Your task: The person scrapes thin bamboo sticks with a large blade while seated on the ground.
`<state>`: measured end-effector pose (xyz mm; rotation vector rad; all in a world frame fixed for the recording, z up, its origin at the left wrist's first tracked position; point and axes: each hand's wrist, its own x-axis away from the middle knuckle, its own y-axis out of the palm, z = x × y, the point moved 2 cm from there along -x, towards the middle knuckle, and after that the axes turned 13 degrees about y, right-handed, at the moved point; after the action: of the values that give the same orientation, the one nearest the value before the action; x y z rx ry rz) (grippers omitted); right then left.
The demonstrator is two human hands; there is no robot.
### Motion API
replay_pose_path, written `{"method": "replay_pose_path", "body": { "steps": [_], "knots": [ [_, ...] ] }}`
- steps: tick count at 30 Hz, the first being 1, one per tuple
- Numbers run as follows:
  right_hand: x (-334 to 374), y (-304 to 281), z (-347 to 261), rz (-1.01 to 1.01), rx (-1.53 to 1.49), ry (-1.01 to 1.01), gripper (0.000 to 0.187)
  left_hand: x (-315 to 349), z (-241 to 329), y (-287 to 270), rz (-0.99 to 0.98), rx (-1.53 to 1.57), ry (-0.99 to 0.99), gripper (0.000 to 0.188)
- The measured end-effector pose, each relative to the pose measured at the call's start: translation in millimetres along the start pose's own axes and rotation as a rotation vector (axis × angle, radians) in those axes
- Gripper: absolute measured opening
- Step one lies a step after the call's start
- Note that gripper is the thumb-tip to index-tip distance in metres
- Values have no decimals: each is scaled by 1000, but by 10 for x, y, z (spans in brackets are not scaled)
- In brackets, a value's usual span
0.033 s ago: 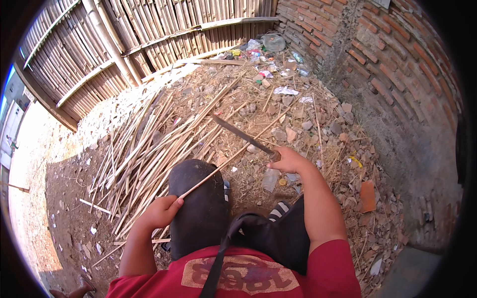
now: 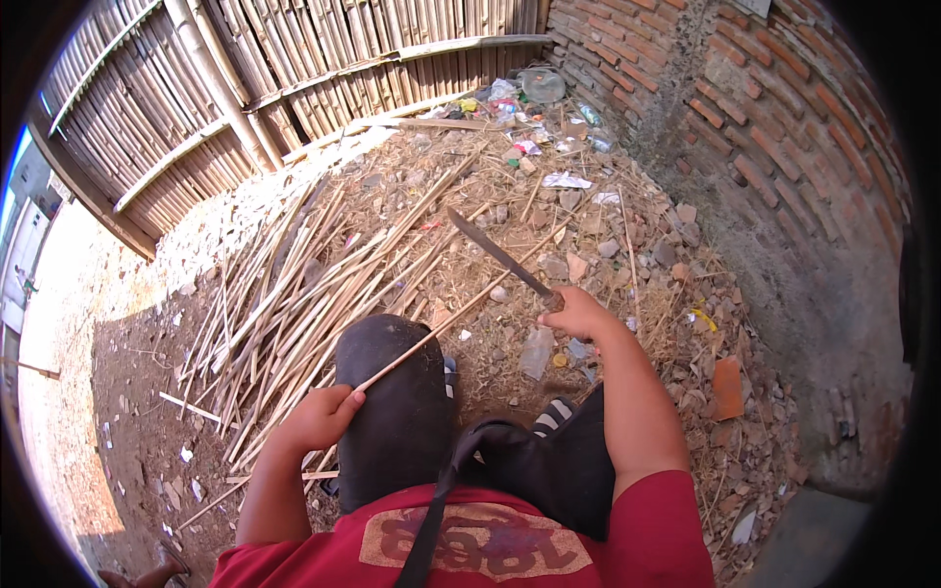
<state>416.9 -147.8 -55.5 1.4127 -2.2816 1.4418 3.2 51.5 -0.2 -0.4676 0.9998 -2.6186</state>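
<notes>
Our left hand (image 2: pixel 319 418) grips a long, thin wooden stick (image 2: pixel 461 311), slanting far and right across our dark knee (image 2: pixel 397 431). Our right hand (image 2: pixel 578 317) grips a flat, brownish metal knife (image 2: pixel 500 256).

Dirt ground (image 2: pixel 132 431) is strewn with rubble (image 2: pixel 609 248) and litter (image 2: pixel 567 181). Back is closed by bamboo fence (image 2: pixel 333 49), right by brick wall (image 2: pixel 784 118). Far left is lit by sun.
</notes>
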Motion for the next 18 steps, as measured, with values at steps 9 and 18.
{"method": "replay_pose_path", "body": {
  "steps": [9, 18],
  "knots": [
    [367, 247, -581, 151, 366, -349, 39, 93, 29, -14, 21, -164, -20, 44],
    [126, 312, -275, 202, 235, -189, 47, 92, 102, 22, 9, -157, -30, 44]
  ]
}}
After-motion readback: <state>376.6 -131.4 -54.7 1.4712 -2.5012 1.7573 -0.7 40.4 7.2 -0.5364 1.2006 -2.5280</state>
